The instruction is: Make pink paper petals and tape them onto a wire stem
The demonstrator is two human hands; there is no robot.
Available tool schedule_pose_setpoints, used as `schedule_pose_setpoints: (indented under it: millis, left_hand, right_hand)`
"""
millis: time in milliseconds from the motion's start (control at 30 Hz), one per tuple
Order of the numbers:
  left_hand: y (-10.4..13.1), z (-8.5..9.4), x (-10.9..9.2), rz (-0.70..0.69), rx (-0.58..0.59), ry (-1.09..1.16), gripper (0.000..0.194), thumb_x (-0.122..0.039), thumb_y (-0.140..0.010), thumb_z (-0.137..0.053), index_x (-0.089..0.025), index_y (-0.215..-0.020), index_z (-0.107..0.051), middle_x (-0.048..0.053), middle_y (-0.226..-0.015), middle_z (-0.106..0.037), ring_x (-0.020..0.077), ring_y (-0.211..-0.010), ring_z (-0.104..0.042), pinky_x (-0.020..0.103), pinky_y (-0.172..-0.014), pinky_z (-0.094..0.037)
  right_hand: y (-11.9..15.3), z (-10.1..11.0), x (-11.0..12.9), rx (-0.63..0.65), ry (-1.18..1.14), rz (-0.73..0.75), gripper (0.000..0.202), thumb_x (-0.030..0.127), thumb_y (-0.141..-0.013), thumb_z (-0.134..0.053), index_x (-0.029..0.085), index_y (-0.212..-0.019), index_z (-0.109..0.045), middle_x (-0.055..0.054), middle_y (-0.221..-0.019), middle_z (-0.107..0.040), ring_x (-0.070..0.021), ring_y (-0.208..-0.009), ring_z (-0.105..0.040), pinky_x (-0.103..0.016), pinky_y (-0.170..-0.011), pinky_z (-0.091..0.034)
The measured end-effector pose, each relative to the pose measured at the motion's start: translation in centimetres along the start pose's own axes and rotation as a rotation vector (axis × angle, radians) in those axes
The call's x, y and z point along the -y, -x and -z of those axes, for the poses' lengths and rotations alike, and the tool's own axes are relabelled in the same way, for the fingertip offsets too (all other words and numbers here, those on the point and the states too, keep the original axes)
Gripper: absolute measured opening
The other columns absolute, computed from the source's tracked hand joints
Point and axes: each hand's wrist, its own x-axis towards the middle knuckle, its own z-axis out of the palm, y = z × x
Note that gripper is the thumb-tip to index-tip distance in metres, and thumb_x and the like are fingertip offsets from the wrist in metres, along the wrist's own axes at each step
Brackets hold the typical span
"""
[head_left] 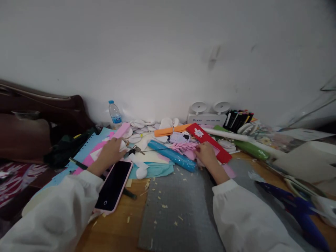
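Note:
My right hand (207, 154) is closed in a pinch on the tip of a pink flower sprig (181, 147). Its thin dark stem (153, 150) stretches left across the clutter. On the left, the fingers of my left hand (111, 152) are curled over something white (122, 145), too covered to name. Beside that hand lie keys (138, 150) with a dark fob. A phone in a pink case (114, 187) rests under my left wrist, its screen dark. Below the sprig is a roll of shiny blue wrap (173, 155).
A grey mat (181, 210) dotted with scraps covers the front of the wooden table (115, 231). A water bottle (115, 114) stands at the back left. Right are a red packet (219, 148), a green roll (252, 148), markers (237, 120) and a blue glue gun (296, 206).

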Motion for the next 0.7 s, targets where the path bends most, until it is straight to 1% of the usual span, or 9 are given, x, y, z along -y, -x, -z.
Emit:
schedule_pose_setpoints:
  millis: [33,100,200,267,333,433,567,633,700]
  left_hand:
    - [-0.1,-0.6,-1.0,-0.081,0.043,0.008,0.041,-0.030,-0.081,-0.058,-0.013,-0.119,-0.054,0.016,-0.123,-0.057,0.0303,-0.119,-0.049,0.040,-0.098,-0.039]
    - [-0.3,-1.9,-3.1,-0.194,0.113,0.019,0.039,-0.033,-0.084,-0.059,-0.019,-0.120,-0.055,0.010,-0.124,-0.058,0.0244,-0.118,-0.050,0.036,-0.099,-0.040]
    - [-1.1,-3.9,-5.5,-0.237,0.184,0.001,0.033,-0.032,-0.089,-0.057,-0.016,-0.118,-0.056,0.010,-0.120,-0.059,0.0238,-0.106,-0.058,0.044,-0.091,-0.047]
    - [-2.1,-5.0,-6.2,-0.229,0.208,-0.029,0.030,-0.030,-0.090,-0.055,-0.015,-0.117,-0.056,0.010,-0.118,-0.059,0.0228,-0.101,-0.060,0.044,-0.085,-0.051]
    - [-3.2,-5.6,-6.3,-0.214,0.213,-0.064,0.030,-0.029,-0.090,-0.055,-0.015,-0.117,-0.056,0.009,-0.117,-0.059,0.0222,-0.099,-0.061,0.043,-0.082,-0.052]
    - [-4.5,-5.7,-5.8,-0.189,0.198,-0.105,0.030,-0.029,-0.090,-0.055,-0.015,-0.117,-0.056,0.009,-0.116,-0.059,0.0219,-0.097,-0.061,0.042,-0.081,-0.053]
    - [-5.8,-5.1,-5.2,-0.149,0.140,-0.135,0.030,-0.029,-0.090,-0.055,-0.015,-0.117,-0.055,0.009,-0.116,-0.059,0.0220,-0.097,-0.061,0.042,-0.081,-0.053]
    - [-6.4,-4.7,-5.2,-0.136,0.104,-0.136,0.030,-0.029,-0.090,-0.055,-0.015,-0.117,-0.055,0.009,-0.116,-0.059,0.0220,-0.098,-0.061,0.042,-0.081,-0.053]
    - [-6.9,-4.3,-5.2,-0.132,0.070,-0.125,0.030,-0.029,-0.090,-0.055,-0.015,-0.117,-0.056,0.009,-0.116,-0.059,0.0219,-0.097,-0.061,0.042,-0.081,-0.053]
  right_hand:
    - [-0.1,0.1,0.0,-0.004,0.000,0.009,0.029,0.029,-0.091,-0.056,0.016,-0.118,-0.056,-0.009,-0.119,-0.059,-0.0217,-0.099,-0.061,-0.042,-0.083,-0.052]
    - [-0.1,0.6,0.0,-0.015,-0.009,0.026,0.029,0.029,-0.091,-0.056,0.016,-0.117,-0.056,-0.009,-0.119,-0.059,-0.0215,-0.099,-0.061,-0.042,-0.083,-0.052]
    - [0.3,1.9,-0.1,-0.042,-0.040,0.053,0.028,0.029,-0.092,-0.056,0.016,-0.117,-0.057,-0.009,-0.119,-0.059,-0.0213,-0.099,-0.061,-0.041,-0.083,-0.052]
    - [0.6,2.7,-0.1,-0.055,-0.077,0.077,0.027,0.029,-0.092,-0.056,0.017,-0.116,-0.057,-0.009,-0.119,-0.059,-0.0211,-0.099,-0.061,-0.041,-0.083,-0.052]
    - [0.8,3.2,-0.2,-0.065,-0.132,0.102,0.027,0.029,-0.092,-0.055,0.017,-0.116,-0.057,-0.008,-0.118,-0.059,-0.0207,-0.098,-0.062,-0.041,-0.082,-0.053]
    - [0.7,3.6,-0.4,-0.103,-0.230,0.103,0.027,0.029,-0.092,-0.055,0.017,-0.116,-0.057,-0.008,-0.118,-0.060,-0.0206,-0.097,-0.062,-0.041,-0.082,-0.053]
    - [0.9,4.2,-0.7,-0.192,-0.373,0.042,0.028,0.029,-0.092,-0.056,0.016,-0.117,-0.056,-0.008,-0.117,-0.060,-0.0208,-0.097,-0.062,-0.041,-0.081,-0.053]
    - [1.5,5.1,-0.8,-0.229,-0.451,0.017,0.026,0.029,-0.091,-0.056,0.016,-0.114,-0.057,-0.007,-0.114,-0.061,-0.0201,-0.095,-0.062,-0.040,-0.080,-0.053]
    - [2.7,6.5,-0.5,-0.257,-0.531,0.002,0.020,0.027,-0.090,-0.058,0.014,-0.106,-0.060,-0.006,-0.106,-0.063,-0.0195,-0.091,-0.063,-0.040,-0.081,-0.052]
